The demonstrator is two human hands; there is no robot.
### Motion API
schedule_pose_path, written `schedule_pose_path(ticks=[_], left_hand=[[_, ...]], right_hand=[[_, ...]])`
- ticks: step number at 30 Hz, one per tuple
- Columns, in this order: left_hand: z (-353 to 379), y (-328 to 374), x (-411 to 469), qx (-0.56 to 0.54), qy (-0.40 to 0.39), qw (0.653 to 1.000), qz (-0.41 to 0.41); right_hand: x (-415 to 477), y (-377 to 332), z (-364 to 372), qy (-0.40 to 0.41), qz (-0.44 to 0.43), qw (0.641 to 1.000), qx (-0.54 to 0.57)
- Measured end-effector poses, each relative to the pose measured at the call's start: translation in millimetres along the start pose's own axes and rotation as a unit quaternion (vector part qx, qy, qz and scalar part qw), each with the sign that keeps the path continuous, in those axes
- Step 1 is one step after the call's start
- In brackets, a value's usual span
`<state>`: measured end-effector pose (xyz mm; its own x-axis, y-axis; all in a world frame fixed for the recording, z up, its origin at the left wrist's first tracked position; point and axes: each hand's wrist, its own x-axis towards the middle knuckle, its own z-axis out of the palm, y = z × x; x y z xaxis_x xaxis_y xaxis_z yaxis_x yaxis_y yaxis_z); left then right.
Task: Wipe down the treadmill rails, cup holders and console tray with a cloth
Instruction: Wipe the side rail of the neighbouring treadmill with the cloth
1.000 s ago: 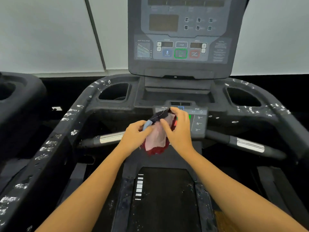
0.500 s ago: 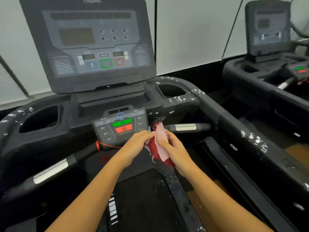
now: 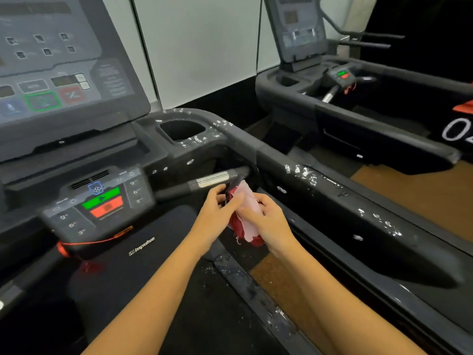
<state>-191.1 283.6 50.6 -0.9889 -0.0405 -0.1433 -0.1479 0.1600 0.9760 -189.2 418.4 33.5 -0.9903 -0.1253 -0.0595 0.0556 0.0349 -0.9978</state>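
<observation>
Holding the red and pink cloth [image 3: 246, 221] between both hands, I see it bunched just on the near side of the right handlebar grip [image 3: 212, 179]. My left hand [image 3: 216, 216] pinches its upper left edge with curled fingers; my right hand [image 3: 271, 222] wraps its right side, thumb across the pink face. Both hands sit close together, the cloth filling the gap between them. Its top corner rises in front of the grip's end; whether it touches I cannot tell. The right side rail [image 3: 340, 201], speckled with white flecks, runs just right of my right hand. The right cup holder [image 3: 197, 140], flecked around its rim, lies farther off, beyond the grip.
</observation>
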Motion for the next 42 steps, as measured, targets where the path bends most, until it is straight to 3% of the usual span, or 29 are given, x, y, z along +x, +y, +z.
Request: schedule_pose_path(ticks=[5,9,21,27,30,33,37,42], left_hand=[[38.3,16.7,5.2,0.000,-0.045,0.999,0.018],[72.8,34.8,5.4,-0.032,-0.082,0.996,0.029],[199.8,53.8,-16.7,-0.026,-0.164,0.985,0.036],[236.8,46.1,-15.9,0.053,-0.187,0.978,0.076],[244.8,35.5,-14.1,0.153,-0.174,0.965,0.121],[246.0,24.7,-5.8,0.283,-0.164,0.925,0.194],[248.5,16.5,12.0,0.431,-0.171,0.847,0.260],[245.1,11.8,40.3,0.526,-0.175,0.777,0.299]], right_hand=[[-15.9,-9.1,-39.0,0.011,0.005,1.000,0.001],[-29.2,-15.2,-77.0,0.017,0.025,0.994,0.107],[-82.4,-8.2,-178.5,0.066,0.020,0.956,0.286],[-98.4,-2.1,-222.1,0.117,-0.008,0.962,0.245],[-107.2,-1.8,-245.4,0.197,-0.011,0.970,0.141],[-111.1,5.4,-267.4,0.295,-0.014,0.955,-0.038],[-110.0,22.0,-281.6,0.346,-0.033,0.908,-0.234],[-101.8,53.3,-279.1,0.370,-0.011,0.808,-0.459]])
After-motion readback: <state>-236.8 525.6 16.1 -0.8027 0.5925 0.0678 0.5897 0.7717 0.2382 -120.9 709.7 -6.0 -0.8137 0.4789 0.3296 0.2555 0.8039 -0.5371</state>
